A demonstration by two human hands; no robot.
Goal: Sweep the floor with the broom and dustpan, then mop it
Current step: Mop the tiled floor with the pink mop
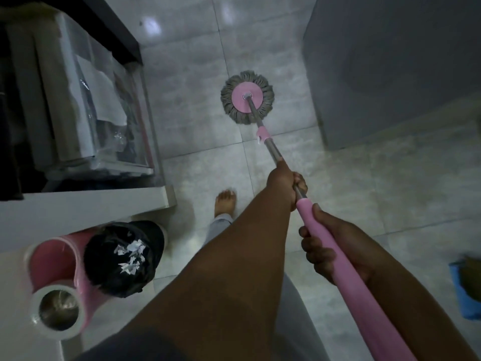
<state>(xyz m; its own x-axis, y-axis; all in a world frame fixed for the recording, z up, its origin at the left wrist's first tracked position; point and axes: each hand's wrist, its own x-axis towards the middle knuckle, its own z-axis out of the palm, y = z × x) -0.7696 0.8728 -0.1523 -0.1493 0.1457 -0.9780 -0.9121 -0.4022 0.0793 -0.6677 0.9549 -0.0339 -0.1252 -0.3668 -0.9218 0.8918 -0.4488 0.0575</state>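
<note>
A spin mop with a round pink plate and grey strands, the mop head (247,98), lies flat on the grey floor tiles (195,105) ahead of me. Its metal pole (270,144) slants back to a pink handle sleeve (338,259). My left hand (285,183) grips the metal pole further down. Closer to me, my right hand (325,246) is curled round the pink sleeve. No broom or dustpan is in view.
A pink-and-white mop bucket (56,287) with a steel spinner stands at lower left. Beside it is a black-lined bin (125,259) holding paper scraps. Shelving with clear boxes (86,105) fills the left. A grey appliance (390,69) stands at right. My bare foot (226,203) is on the tiles. A blue object (466,287) shows at the right edge.
</note>
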